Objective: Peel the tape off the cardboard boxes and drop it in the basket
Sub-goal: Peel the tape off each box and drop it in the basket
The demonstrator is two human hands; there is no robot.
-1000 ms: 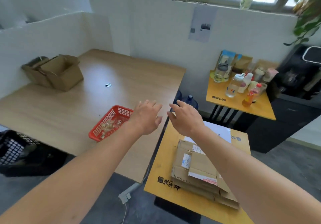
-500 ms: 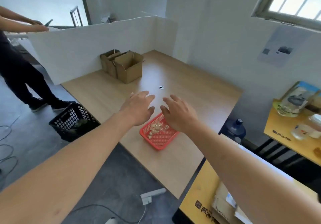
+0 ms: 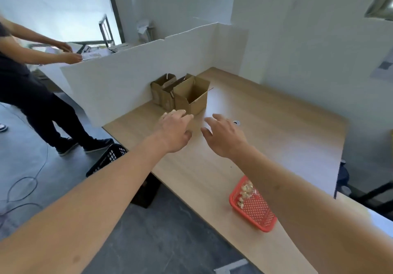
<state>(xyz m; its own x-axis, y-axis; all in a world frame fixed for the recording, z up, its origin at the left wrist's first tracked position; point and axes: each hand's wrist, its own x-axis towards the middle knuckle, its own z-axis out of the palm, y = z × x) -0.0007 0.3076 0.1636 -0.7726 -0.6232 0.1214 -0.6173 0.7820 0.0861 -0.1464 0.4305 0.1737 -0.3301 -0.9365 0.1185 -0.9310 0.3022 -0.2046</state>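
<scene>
Both hands had advanced from above the basket toward the boxes at frame centre. Left hand (image 3: 175, 132) and right hand (image 3: 225, 135) were spread, fingers loose, holding nothing. Two cardboard boxes (image 3: 180, 95) stood together on the desk (image 3: 276, 129). One red basket (image 3: 253, 206) with tape scraps (image 3: 245, 190) sat lower right. One black crate (image 3: 110, 159) stood on the floor.

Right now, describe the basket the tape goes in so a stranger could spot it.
Find the long wooden table. Near its front edge, under the right forearm, sits the red mesh basket with pale scraps inside; the other basket is black, on the floor.
</scene>
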